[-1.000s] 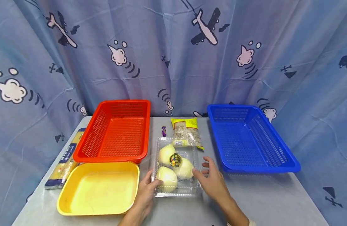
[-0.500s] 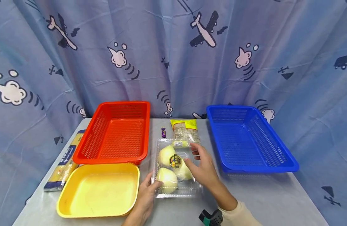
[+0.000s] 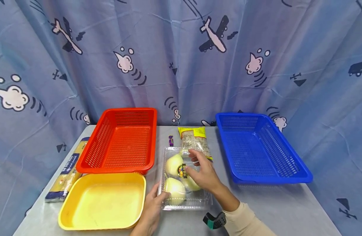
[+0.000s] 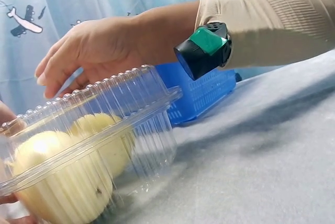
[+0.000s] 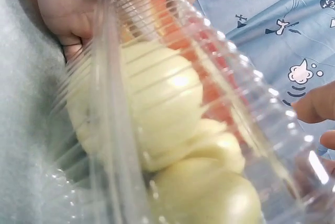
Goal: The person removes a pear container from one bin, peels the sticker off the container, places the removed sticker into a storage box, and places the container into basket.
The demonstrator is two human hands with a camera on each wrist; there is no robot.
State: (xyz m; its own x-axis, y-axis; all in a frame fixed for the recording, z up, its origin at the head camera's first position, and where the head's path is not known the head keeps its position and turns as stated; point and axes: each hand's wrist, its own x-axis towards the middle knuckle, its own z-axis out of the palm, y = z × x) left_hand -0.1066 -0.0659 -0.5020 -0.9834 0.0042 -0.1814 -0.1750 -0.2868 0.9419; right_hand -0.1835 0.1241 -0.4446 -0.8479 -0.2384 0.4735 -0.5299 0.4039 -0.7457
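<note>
A clear plastic clamshell box (image 3: 195, 202) holds 3 pale yellow round fruits (image 3: 175, 190), with a dark round sticker (image 3: 181, 171) on its lid. My left hand (image 3: 152, 205) grips the box's left side near the front, thumb over the edge; the right wrist view shows that hand (image 5: 73, 9) at the ribbed wall. Over the right half of the lid is my right hand (image 3: 205, 173), fingers loosely bent and holding nothing. In the left wrist view the right hand (image 4: 89, 51) appears above the lid; whether it touches cannot be told.
A red basket (image 3: 152, 144) and a yellow tub (image 3: 102, 226) stand left, beside a long blue-and-yellow packet (image 3: 66, 173). A blue basket (image 3: 272, 180) stands right. Behind the box lie a yellow-topped bag (image 3: 194, 134) and a small purple wrapped candy (image 3: 170, 141).
My right hand has left the box's right side and moved up and leftward over the lid. The left hand keeps its grip, and the box stays about where it was.
</note>
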